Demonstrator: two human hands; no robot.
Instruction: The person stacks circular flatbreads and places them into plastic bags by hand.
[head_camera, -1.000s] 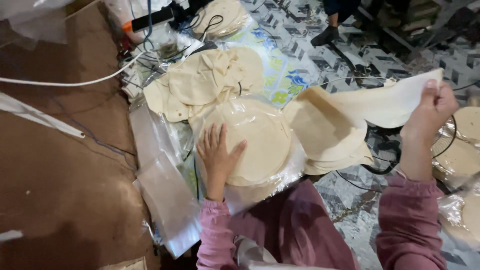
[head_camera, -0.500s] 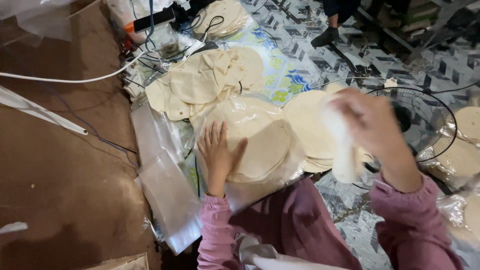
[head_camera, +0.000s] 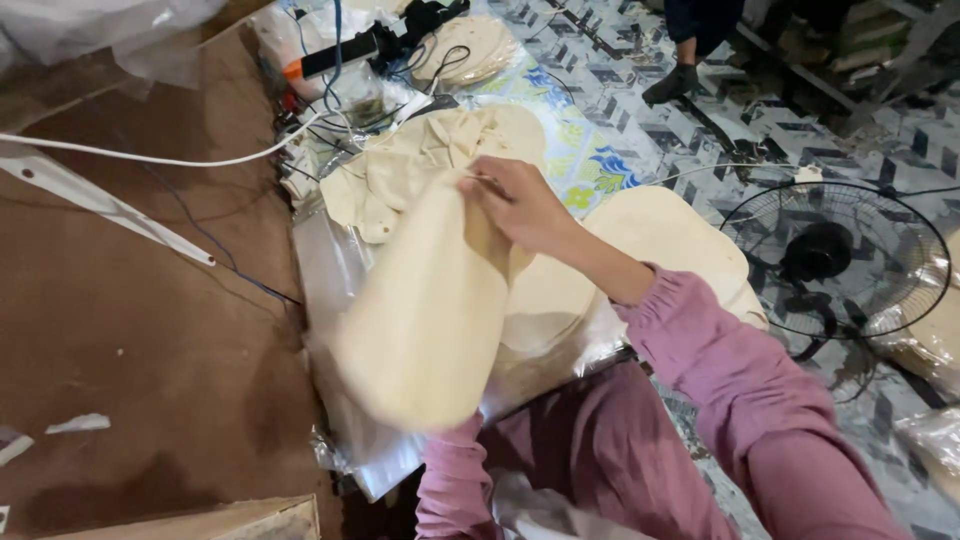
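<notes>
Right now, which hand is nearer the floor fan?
Right. The right hand holds a pale flatbread sheet left of the floor fan; the left hand is hidden under that sheet, farther away.

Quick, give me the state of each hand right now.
Right hand: closed, pinching the top edge of a pale round flatbread sheet that hangs over the stack.
Left hand: hidden behind that sheet; only its sleeve shows, so it cannot be told.

Long mauve-pink sleeves with gathered cuffs on both arms, right hand (head_camera: 520, 205) bare; darker maroon trousers below.
</notes>
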